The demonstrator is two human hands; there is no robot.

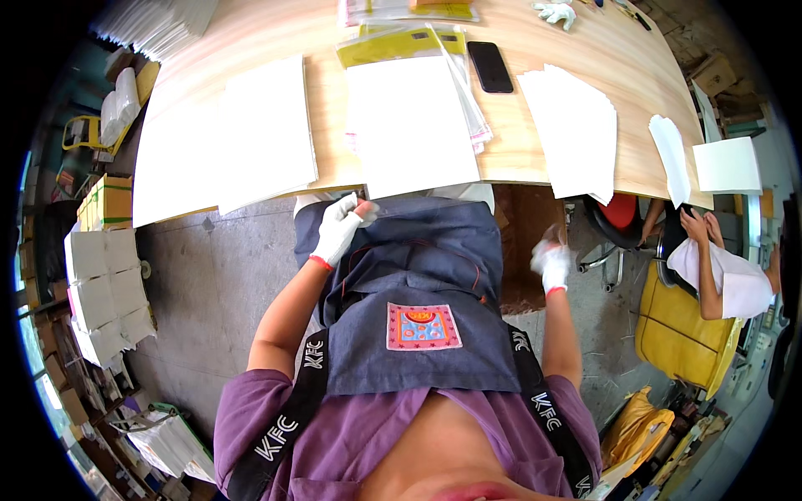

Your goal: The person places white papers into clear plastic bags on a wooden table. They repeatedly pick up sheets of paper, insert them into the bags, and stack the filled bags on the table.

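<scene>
a wide wooden table [251, 33] filled the top of the view, its near edge curving across the middle. below it, a person sat in a dark blue apron [418, 275] over a purple shirt, seen from above. on the table, a big white sheet [221, 142] lay along the near edge toward the left corner, overhanging it. a stack of white sheets [411, 125] lay at the middle of the near edge, resting on yellow-backed clear bags [393, 43] further in. a fanned pile of white paper [572, 129] lay toward the right, also reaching the near edge. a black phone [489, 67] lay flat between the middle stack and the fanned pile. the left hand [341, 227], in a white glove with a red cuff, was raised just under the near edge below the middle stack, fingers curled with the tips drawn together; whether they pinched anything could not be told. the right hand [551, 260], gloved the same, was blurred and hung off the table to the right of the apron, so its fingers could not be made out. at the right edge, another person's hands [700, 225] rested on white paper.
</scene>
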